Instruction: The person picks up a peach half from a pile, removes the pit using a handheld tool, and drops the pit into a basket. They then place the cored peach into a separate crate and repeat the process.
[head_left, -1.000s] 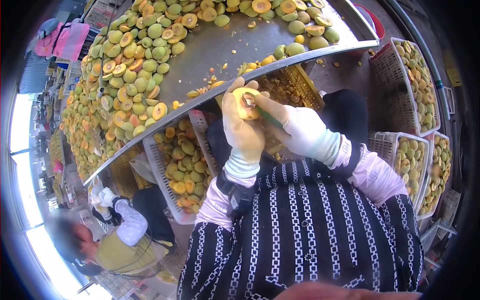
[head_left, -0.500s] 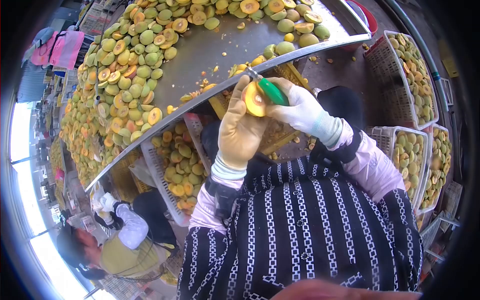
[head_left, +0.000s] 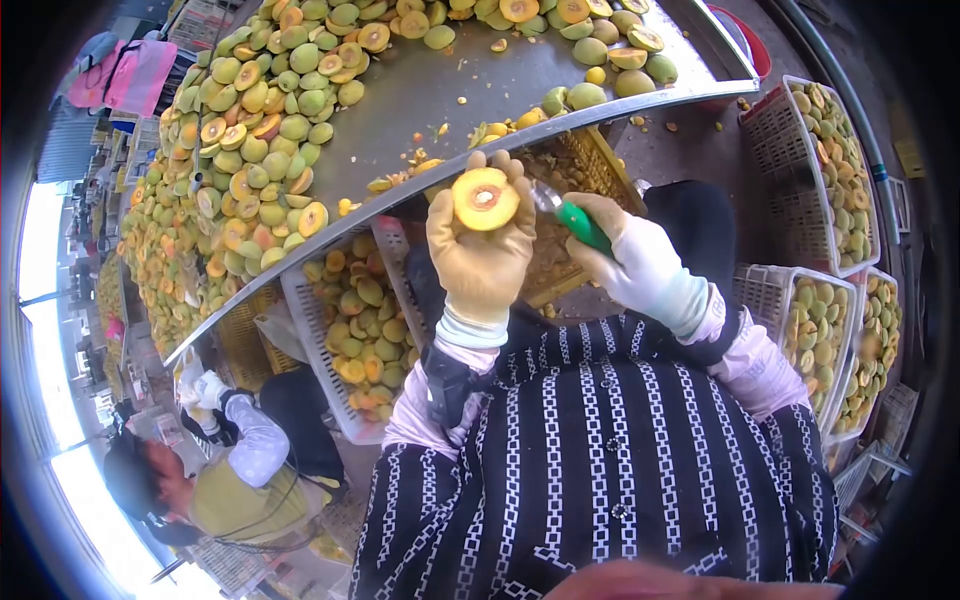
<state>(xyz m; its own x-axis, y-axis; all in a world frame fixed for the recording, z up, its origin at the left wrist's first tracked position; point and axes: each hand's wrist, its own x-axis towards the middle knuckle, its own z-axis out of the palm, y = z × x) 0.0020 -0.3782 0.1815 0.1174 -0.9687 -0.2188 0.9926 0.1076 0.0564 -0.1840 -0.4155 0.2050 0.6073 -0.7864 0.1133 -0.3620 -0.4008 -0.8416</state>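
Observation:
My left hand [head_left: 483, 262], in a tan-coated glove, holds a halved yellow peach [head_left: 486, 198], cut face up with a pale pit area in its centre. The fingers curl round its rim. In the gloved fist of my right hand [head_left: 635, 250] is a green-handled pitting tool [head_left: 585, 228], its metal tip pointing toward the peach half and a little apart from it. Both hands are over a yellow crate [head_left: 600, 160], close to the metal edge of the sorting table [head_left: 400, 203].
Peach halves [head_left: 270, 140] lie heaped on the table. A white crate of fruit [head_left: 350, 400] stands below at left, and more crates [head_left: 775, 150] at right. A co-worker [head_left: 230, 480] sits at lower left. Some scraps lie along the table edge.
My right hand has drawn the tool away from the peach half, to the right and down. My left hand has turned the half so its cut face shows fully.

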